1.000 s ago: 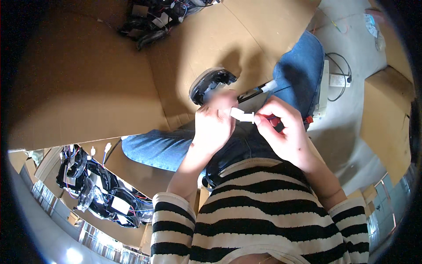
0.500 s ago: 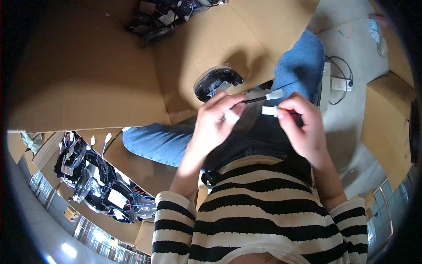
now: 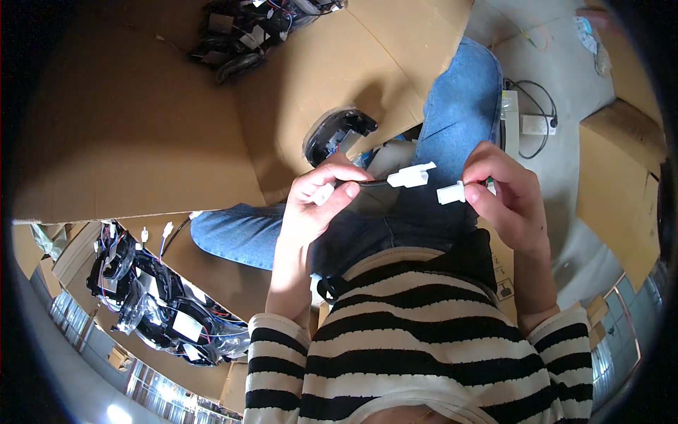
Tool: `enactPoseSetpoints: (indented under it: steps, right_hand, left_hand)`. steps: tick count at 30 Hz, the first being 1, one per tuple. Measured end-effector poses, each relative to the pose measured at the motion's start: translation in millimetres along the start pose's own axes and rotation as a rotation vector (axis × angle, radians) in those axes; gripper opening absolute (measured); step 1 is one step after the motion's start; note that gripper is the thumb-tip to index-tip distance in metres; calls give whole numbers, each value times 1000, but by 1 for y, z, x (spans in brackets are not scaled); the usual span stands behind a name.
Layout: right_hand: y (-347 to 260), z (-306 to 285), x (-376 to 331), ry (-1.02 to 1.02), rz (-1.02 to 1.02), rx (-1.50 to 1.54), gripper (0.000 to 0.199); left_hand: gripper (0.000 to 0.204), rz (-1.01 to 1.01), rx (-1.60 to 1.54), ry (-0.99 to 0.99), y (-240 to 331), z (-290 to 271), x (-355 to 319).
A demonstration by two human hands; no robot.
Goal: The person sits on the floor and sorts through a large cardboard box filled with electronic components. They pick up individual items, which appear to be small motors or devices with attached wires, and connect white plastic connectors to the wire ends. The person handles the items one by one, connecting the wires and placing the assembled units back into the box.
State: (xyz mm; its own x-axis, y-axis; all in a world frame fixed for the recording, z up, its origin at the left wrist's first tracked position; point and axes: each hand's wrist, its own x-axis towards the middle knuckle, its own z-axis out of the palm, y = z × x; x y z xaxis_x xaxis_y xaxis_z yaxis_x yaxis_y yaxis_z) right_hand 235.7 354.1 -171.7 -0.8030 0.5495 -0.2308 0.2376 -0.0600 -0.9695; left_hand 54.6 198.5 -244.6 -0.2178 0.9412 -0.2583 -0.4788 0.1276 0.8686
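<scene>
Over my lap, my left hand (image 3: 311, 201) pinches a short black cable (image 3: 373, 184). At the cable's end a white plug connector (image 3: 408, 176) sticks out to the right. A second small white connector (image 3: 323, 194) shows against my left fingers. Thumb and fingers of my right hand (image 3: 507, 194) are closed on another white connector (image 3: 450, 193), whose open end points left; its wires are mostly hidden by the hand. The two facing connectors stand apart, with a gap between them. Just beyond my left hand, a curved black part with a clear cover (image 3: 332, 134) rests on cardboard.
A large cardboard box (image 3: 141, 127) spreads ahead and left, with a pile of black wired parts (image 3: 247, 35) on it. More such parts (image 3: 162, 297) lie in a box at lower left. A white power strip (image 3: 538, 125) with a black cord sits on the floor at right.
My hands have moved apart, and the gap between the two facing connectors has widened. The left-hand connector has come lower and to the left. The view has shifted slightly.
</scene>
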Motion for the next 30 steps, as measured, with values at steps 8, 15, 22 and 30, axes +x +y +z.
enactPoseSetpoints:
  steps: [8, 15, 22, 30]
  right_hand:
    - [-2, 8, 3, 25, 206, 161, 5]
    - [4, 9, 4, 71, 268, 171, 8]
    - [14, 11, 1, 107, 308, -2, 9]
    - [31, 8, -15, 142, 357, -123, 8]
  left_hand:
    - [15, 224, 454, 108, -1, 18, 5]
    - [19, 453, 744, 280, -7, 30, 5]
    - [23, 728, 1119, 468, -25, 28, 2]
    - [24, 875, 1116, 336, -29, 33, 5]
